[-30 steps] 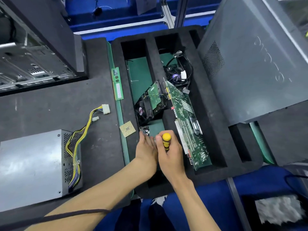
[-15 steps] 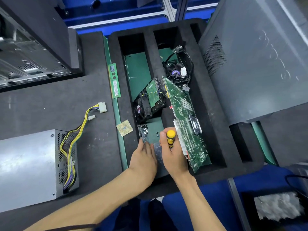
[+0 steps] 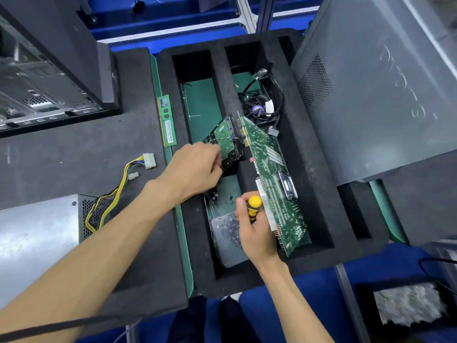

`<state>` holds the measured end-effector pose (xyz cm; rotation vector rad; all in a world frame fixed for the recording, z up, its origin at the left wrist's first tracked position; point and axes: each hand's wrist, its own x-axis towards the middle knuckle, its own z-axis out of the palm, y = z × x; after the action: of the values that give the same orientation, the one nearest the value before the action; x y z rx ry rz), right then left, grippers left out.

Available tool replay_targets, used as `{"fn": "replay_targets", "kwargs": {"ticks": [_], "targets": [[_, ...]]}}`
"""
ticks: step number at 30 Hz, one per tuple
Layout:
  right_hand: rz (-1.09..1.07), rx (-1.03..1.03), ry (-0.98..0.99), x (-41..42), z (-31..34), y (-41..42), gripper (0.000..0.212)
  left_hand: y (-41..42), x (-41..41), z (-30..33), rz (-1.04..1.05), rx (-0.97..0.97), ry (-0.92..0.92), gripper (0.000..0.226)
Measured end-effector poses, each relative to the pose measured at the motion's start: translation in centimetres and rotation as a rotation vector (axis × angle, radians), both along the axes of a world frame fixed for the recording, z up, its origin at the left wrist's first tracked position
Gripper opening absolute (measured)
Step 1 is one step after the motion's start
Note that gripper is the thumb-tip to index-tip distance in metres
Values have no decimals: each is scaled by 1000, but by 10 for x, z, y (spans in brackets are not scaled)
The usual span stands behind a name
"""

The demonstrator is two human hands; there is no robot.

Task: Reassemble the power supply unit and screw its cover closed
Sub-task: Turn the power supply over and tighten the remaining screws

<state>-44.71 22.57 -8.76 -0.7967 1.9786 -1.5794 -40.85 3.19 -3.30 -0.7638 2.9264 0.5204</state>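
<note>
- Your right hand [image 3: 257,233] curls its fingers around a screwdriver [image 3: 252,207] with a yellow and black handle, the yellow cap pointing toward twelve o'clock.
- That hand sits over a clear plastic bag of screws [image 3: 226,240], which lies in the near end of the middle slot of the foam tray [image 3: 319,194].
- A few loose dark screws [image 3: 231,198] lie on the green floor of the slot, just at eleven o'clock from your right thumb.
- Your left hand [image 3: 195,167] reaches into the same slot at eleven o'clock from the right hand, fingers curled down beside a small fan and circuit board [image 3: 226,139]; you cannot tell from here whether the fingertips pinch anything.
- A long green circuit board [image 3: 274,181] leans on edge at two o'clock from your right hand, running along the foam divider.
- A second fan with black cables [image 3: 259,107] sits at twelve o'clock, farther back in the tray.
- A memory stick [image 3: 167,121] lies on the tray's left rim, at eleven o'clock from your left hand.
- The power supply unit [image 3: 37,241] rests on the dark mat at nine o'clock, well apart from both hands, its cover on and its yellow and black wires [image 3: 116,191] trailing toward the tray, ending in white plugs.
- A grey computer side panel [image 3: 385,95] leans at two o'clock, and an open computer case [image 3: 44,78] stands at ten o'clock.
</note>
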Motion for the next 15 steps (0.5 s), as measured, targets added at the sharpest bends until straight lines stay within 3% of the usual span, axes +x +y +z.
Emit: {"fn": "replay_targets", "kwargs": {"ticks": [3,5,7,11,15], "targets": [[-10,9,4,0,1,0,25,-2,-2,-10,173,7,130,63],[-22,34,24,0,0,1,29,-4,-5,-16,180,54,33,113],[-35,65,39,0,-1,1,34,-7,-10,-20,141,111,-21,137],[-32,70,17,0,2,-2,34,-14,-24,-22,84,157,8,144],[-29,65,-1,1,5,-4,31,-14,-34,-26,105,123,0,131]]}}
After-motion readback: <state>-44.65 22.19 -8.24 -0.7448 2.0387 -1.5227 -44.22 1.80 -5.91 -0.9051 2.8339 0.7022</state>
